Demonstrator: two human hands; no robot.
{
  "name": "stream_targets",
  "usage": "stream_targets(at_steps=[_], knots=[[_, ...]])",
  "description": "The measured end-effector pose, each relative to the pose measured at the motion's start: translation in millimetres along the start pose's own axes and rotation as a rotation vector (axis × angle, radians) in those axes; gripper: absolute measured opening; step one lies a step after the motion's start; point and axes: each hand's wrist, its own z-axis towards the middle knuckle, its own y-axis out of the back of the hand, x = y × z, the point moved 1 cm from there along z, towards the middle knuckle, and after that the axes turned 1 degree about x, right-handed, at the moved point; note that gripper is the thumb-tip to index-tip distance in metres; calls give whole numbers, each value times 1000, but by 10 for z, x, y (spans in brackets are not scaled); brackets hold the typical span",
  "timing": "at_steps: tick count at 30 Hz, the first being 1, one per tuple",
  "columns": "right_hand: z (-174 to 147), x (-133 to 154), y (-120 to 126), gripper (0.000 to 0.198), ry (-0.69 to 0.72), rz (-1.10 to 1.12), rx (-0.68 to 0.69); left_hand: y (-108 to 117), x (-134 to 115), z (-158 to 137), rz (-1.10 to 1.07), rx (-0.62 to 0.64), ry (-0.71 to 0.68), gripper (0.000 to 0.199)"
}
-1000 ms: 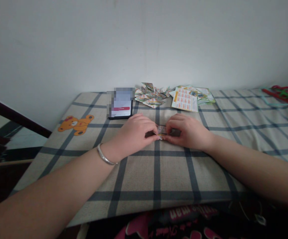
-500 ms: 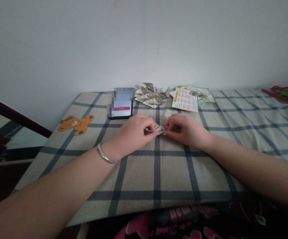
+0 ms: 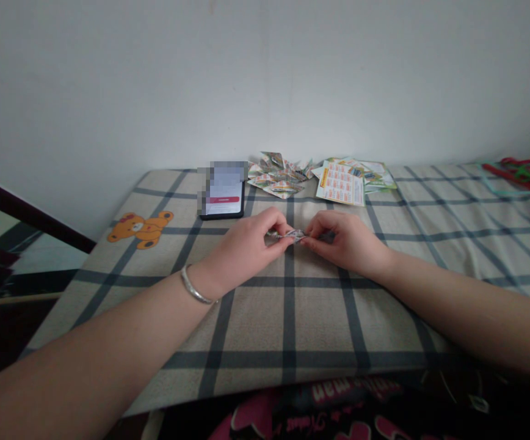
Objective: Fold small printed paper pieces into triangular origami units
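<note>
Head view: left forearm (image 3: 113, 342) slanting up from lower left, silver bangle (image 3: 192, 289) at wrist; left hand (image 3: 253, 241) knuckles-up, pinching one end of small folded paper (image 3: 296, 234); paper between hands, over bench (image 3: 315, 324); right hand (image 3: 350, 244) pinching other end, right forearm (image 3: 457, 296) slanting in from right.

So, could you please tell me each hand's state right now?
Left hand: closed, holding one end of the folded paper.
Right hand: closed, holding the other end.

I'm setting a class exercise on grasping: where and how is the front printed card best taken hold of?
Probably pinch the front printed card at its near edge, coming from the camera's side: it is thin, and that edge projects beyond the other papers, uncovered.
</note>
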Motion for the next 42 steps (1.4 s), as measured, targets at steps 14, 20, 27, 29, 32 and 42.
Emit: stream_targets(at_steps=[14, 20, 27, 29, 32, 42], knots=[[-26, 41, 8, 18, 128, -80, 9, -3, 45, 41, 214, 133, -132, 19], [-20, 57, 5, 18, 90, -60, 2, -1, 68, 30, 266, 94, -177, 18], [-20, 61, -10, 19, 49, -1, 2, -4, 66, 23, 273, 97, -189, 17], [-19, 53, -19, 20, 44, 20, 3, -4, 56, 25, 262, 99, -178, 17], [-14, 30, -23, 20, 37, 45, -24, -2, 45, 26, 227, 99, -158, 15], [13, 53, 5, 31, 149, -241, 168, -23, 70, 36, 204, 133, -188, 15]])
